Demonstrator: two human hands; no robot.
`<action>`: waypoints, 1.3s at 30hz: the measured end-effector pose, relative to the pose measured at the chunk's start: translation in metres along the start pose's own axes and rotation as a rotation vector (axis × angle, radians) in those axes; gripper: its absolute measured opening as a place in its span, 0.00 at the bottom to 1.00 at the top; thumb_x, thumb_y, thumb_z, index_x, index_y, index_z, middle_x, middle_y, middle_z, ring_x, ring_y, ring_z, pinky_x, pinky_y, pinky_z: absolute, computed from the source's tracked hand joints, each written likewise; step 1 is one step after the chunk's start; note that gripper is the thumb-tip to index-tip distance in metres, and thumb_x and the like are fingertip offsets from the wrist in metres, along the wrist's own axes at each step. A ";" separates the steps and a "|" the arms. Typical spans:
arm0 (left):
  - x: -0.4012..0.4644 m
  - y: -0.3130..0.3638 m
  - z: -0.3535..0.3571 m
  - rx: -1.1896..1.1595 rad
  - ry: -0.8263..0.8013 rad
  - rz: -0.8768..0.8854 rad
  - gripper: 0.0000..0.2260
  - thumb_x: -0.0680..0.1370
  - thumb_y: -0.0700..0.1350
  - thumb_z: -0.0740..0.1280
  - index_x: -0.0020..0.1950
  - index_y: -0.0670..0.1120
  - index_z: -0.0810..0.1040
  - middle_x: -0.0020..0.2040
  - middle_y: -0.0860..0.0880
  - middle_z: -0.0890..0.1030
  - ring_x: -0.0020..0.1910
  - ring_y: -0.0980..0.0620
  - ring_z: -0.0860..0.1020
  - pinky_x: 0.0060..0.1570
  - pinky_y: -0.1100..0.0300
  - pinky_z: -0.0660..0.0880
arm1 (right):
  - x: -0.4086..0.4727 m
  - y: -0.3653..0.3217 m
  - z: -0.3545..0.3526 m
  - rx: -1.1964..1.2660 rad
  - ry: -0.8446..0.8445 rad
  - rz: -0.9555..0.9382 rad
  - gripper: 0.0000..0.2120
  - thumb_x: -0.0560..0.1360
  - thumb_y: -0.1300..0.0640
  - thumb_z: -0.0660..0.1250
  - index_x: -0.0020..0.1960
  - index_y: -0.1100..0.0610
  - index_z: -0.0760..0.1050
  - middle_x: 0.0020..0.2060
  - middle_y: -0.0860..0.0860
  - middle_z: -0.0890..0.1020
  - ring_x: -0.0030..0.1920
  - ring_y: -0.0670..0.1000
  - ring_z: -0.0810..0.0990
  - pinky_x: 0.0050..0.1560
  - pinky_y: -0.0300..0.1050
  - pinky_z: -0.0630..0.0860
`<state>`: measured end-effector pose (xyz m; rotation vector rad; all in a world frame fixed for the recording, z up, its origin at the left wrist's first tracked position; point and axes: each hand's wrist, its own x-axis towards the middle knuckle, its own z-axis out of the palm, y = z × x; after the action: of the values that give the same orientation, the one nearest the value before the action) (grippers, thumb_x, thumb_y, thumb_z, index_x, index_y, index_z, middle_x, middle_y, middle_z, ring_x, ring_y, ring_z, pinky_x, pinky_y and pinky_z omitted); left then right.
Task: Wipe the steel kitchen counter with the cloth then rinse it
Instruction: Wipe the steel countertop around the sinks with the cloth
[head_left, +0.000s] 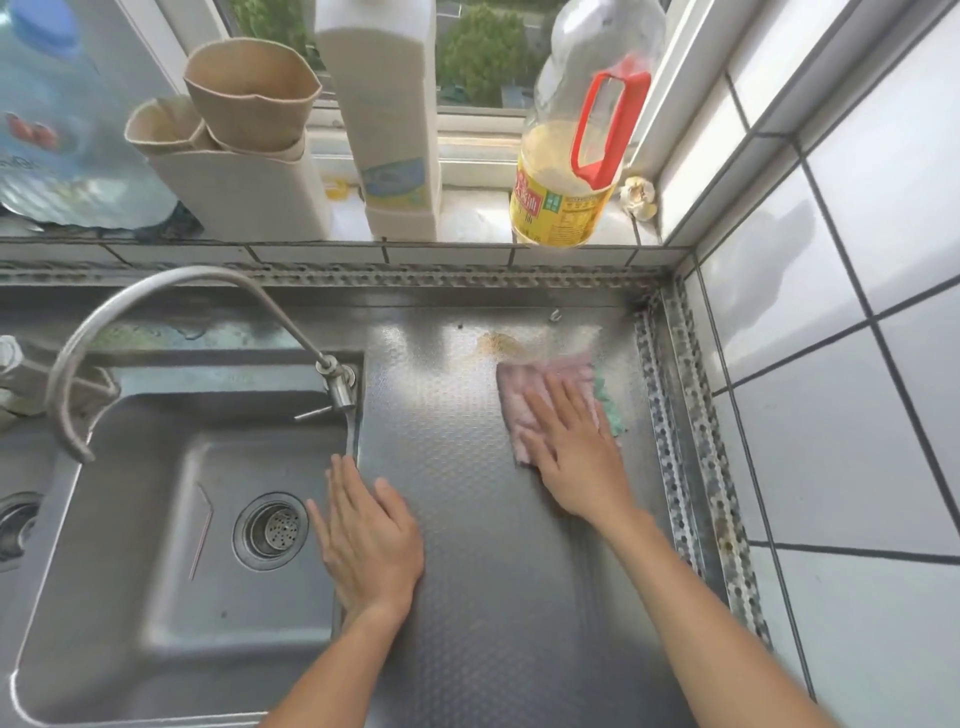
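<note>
A pink cloth (524, 400) with a green edge lies flat on the textured steel counter (467, 571), towards its far right. My right hand (576, 452) presses flat on top of the cloth, fingers spread and pointing away from me. A brownish stain (501, 343) marks the counter just beyond the cloth. My left hand (366, 535) rests palm down on the counter's left edge, partly over the rim of the steel sink (171, 639), and holds nothing. The curved steel faucet (156, 291) arches over the sink.
The window sill behind holds an oil bottle (566, 197) with a red handle, a tall white carton (387, 130), beige cups (249, 93), a water jug (57, 119) and garlic (640, 196). White tiled wall (831, 364) bounds the counter on the right. A drain strainer (272, 530) sits in the sink.
</note>
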<state>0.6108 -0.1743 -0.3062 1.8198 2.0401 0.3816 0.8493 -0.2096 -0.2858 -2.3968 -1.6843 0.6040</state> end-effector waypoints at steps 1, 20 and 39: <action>0.000 0.000 0.000 0.001 0.000 0.000 0.28 0.83 0.50 0.51 0.80 0.36 0.64 0.80 0.39 0.68 0.81 0.42 0.65 0.83 0.42 0.52 | 0.019 -0.007 -0.001 0.026 0.027 0.072 0.27 0.86 0.40 0.46 0.83 0.44 0.48 0.83 0.46 0.44 0.82 0.48 0.37 0.81 0.56 0.37; 0.000 0.004 -0.002 0.013 -0.002 -0.020 0.28 0.83 0.50 0.51 0.79 0.36 0.66 0.79 0.40 0.70 0.80 0.42 0.67 0.82 0.41 0.55 | 0.006 -0.011 0.007 -0.016 0.021 -0.068 0.27 0.86 0.40 0.50 0.83 0.44 0.53 0.83 0.45 0.47 0.82 0.47 0.40 0.82 0.54 0.41; -0.001 -0.001 0.000 -0.009 -0.010 -0.013 0.26 0.85 0.49 0.52 0.80 0.38 0.64 0.80 0.40 0.69 0.81 0.43 0.66 0.82 0.42 0.53 | 0.010 -0.008 -0.003 0.161 0.079 0.014 0.23 0.87 0.52 0.50 0.82 0.45 0.58 0.83 0.46 0.52 0.83 0.47 0.45 0.81 0.53 0.41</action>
<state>0.6100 -0.1751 -0.3068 1.7989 2.0389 0.3775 0.8468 -0.1975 -0.2827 -2.2901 -1.5272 0.6130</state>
